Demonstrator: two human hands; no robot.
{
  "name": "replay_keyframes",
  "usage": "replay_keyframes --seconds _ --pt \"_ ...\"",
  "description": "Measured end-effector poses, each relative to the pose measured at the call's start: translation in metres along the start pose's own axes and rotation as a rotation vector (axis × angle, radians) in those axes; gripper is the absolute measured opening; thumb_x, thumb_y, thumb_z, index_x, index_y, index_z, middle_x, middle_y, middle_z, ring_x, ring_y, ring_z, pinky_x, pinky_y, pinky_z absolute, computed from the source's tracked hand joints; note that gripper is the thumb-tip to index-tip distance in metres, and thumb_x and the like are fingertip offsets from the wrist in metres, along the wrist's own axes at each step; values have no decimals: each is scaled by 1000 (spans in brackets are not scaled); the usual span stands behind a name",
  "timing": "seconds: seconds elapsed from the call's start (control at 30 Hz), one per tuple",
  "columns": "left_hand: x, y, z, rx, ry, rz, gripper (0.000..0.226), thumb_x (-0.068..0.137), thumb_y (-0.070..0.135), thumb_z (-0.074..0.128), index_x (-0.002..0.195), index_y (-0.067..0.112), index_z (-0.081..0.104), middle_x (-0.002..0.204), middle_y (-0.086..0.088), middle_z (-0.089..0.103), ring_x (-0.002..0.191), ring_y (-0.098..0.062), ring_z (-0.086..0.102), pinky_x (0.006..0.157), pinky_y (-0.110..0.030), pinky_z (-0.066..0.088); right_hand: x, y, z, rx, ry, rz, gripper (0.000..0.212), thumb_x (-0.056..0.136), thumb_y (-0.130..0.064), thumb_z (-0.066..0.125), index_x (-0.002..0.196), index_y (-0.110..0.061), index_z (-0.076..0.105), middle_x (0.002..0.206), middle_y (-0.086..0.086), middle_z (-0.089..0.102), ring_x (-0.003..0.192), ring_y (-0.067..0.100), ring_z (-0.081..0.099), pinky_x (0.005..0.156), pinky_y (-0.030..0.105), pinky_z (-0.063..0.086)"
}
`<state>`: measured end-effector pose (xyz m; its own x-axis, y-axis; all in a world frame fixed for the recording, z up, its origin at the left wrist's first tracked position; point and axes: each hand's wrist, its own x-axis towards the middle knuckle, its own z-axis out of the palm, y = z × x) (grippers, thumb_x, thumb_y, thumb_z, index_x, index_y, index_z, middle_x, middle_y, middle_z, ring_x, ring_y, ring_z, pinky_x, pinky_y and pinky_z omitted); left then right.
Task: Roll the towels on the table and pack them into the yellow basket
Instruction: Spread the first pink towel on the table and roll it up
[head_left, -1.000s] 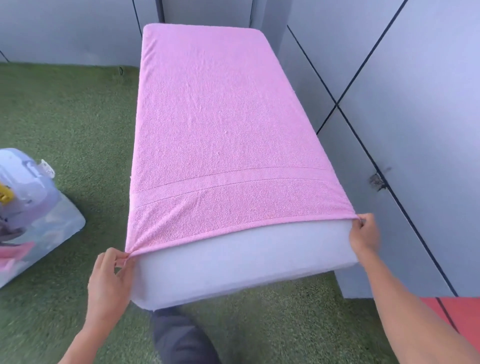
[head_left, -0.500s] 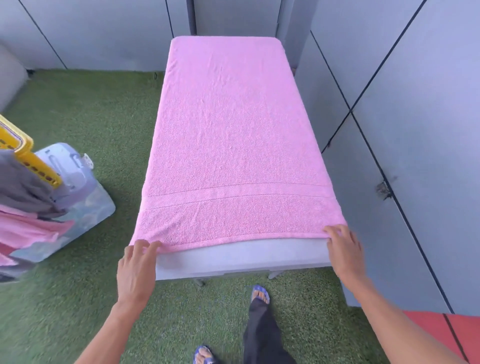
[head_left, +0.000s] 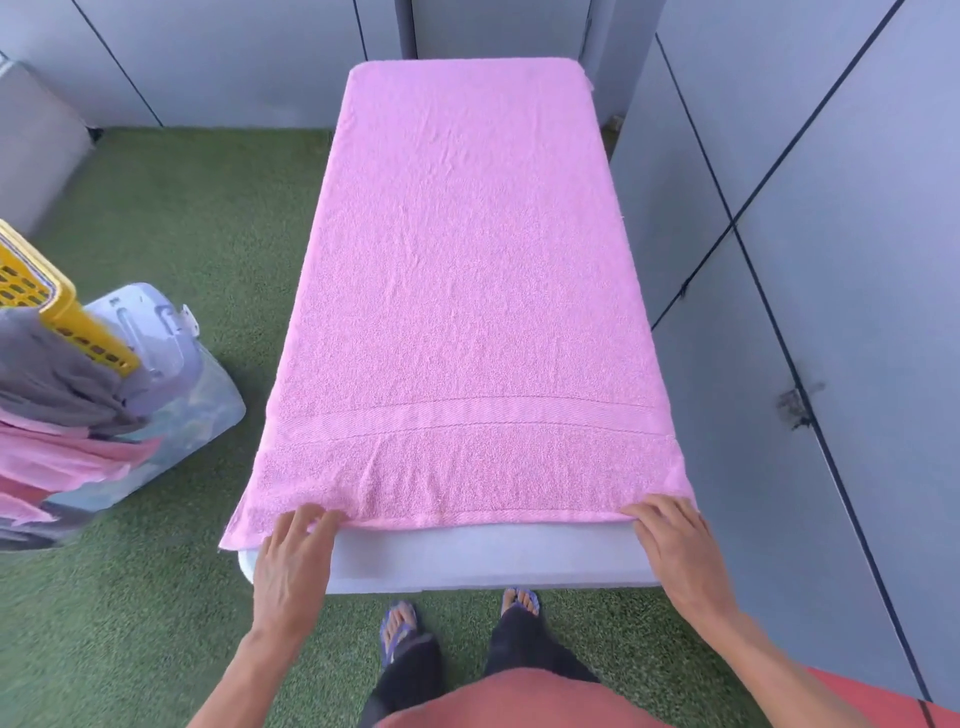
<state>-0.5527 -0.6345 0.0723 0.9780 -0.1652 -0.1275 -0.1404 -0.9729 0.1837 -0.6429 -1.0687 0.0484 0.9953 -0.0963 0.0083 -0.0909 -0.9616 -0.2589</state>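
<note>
A pink bath towel (head_left: 462, 291) lies spread flat along the whole top of the narrow white table (head_left: 478, 558), its woven border band crossing near the person's end and its near hem lying just short of the table's near edge. The left hand (head_left: 293, 558) rests on that hem near the towel's left corner, fingers fairly straight and close together, fingertips pressing the cloth, which puckers into small folds just beyond them. The right hand (head_left: 675, 545) sits at the right corner of the hem, fingers spread and laid flat on the edge; neither hand visibly pinches the fabric.

The yellow basket (head_left: 57, 312) stands well to the left of the table on the green turf, resting against a clear plastic bin (head_left: 156, 374), with grey and pink cloths (head_left: 57, 415) draped over its side.

The roll seems about to begin. The left corner of the towel hangs over the table's side while the right corner lies on top, so a roll begun from this uneven hem could run crooked or cone-shaped. The puckers by the left fingertips could get wrapped in, leaving a loose, lumpy core. With flat fingers and no pinch, the hem may slide rather than turn over.
</note>
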Motion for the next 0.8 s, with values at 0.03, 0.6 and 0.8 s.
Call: replay_keyframes --seconds 0.03,0.6,0.8 --pt "0 -4 -1 -8 -2 8 39 73 -1 72 103 21 62 107 -2 58 91 -24 51 63 -31 40 -2 2 -1 29 -14 -5 29 91 -26 42 106 -23 67 105 -11 59 101 17 52 87 31 37" --pt "6 -90 -15 -91 -155 96 49 67 -19 63 97 20 62 95 8 60 86 -15 53 63 -23 39 -8 15 -24 155 -252 114 19 91 -7 60 95 -24 65 92 -16 59 90 -3 48 86 9 34" --pt "60 -98 -35 -347 -427 -65 11 94 16 57 94 26 58 90 5 64 79 -13 63 64 -25 49 51 18 -47 231 -565 318 17 84 -4 66 77 -20 65 77 3 69 75 17 64 67 23 45"
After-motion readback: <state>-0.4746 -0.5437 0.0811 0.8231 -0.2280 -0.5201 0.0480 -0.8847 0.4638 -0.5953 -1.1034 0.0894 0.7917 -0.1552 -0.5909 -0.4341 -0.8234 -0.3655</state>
